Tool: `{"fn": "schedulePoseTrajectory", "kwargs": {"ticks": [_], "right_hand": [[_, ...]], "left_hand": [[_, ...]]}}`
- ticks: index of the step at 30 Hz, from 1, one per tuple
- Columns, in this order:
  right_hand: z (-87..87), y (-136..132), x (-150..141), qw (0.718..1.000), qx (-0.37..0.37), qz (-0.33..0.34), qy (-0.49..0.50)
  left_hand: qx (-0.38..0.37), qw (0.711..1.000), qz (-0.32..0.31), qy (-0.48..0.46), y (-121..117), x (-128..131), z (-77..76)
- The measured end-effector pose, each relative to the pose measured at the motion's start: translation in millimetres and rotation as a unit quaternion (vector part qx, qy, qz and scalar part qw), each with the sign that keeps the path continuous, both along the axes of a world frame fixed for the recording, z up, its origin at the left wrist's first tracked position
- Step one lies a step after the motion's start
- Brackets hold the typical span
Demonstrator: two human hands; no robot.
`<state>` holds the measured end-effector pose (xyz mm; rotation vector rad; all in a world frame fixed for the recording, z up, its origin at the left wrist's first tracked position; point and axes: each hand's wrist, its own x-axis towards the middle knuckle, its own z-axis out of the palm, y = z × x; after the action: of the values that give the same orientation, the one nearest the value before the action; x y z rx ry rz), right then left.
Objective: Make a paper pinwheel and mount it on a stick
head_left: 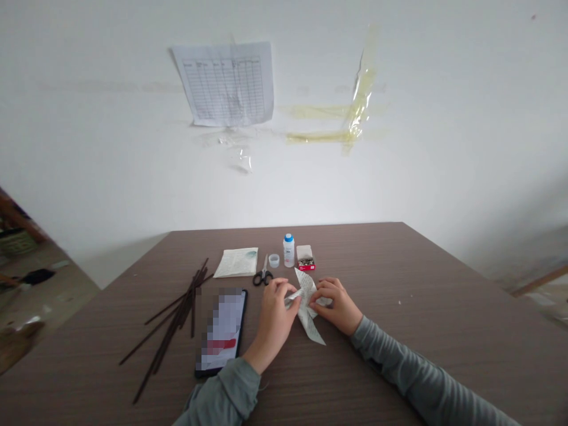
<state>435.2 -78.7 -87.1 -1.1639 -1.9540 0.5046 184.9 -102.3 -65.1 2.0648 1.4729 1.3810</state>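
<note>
Head view: we list one folded paper, clamped at its centre between left hand and right hand, seemingly to keep its folds gathered. Scissors lie just beyond the grip, within reach.

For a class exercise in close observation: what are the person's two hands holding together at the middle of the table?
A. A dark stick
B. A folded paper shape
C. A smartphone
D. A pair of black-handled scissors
B. The left hand and the right hand both grip the folded paper shape at its centre, while the scissors lie apart from them.
</note>
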Motion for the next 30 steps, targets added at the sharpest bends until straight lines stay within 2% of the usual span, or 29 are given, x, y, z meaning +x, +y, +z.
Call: {"fn": "schedulePoseTrajectory", "kwargs": {"ticks": [7,14,30], "right_hand": [[9.4,-2,0,1.000,0.000,-0.007,0.009],[12.6,-5,-2,1.000,-0.004,0.001,0.007],[14.7,-6,-2,0.999,-0.002,-0.027,-0.018]], "left_hand": [[-0.045,0.998,0.026,0.024,1,2,-3.2],[-0.069,0.997,0.006,0.020,6,3,-3.4],[-0.089,0.996,-0.009,0.005,6,4,1.1]]}}
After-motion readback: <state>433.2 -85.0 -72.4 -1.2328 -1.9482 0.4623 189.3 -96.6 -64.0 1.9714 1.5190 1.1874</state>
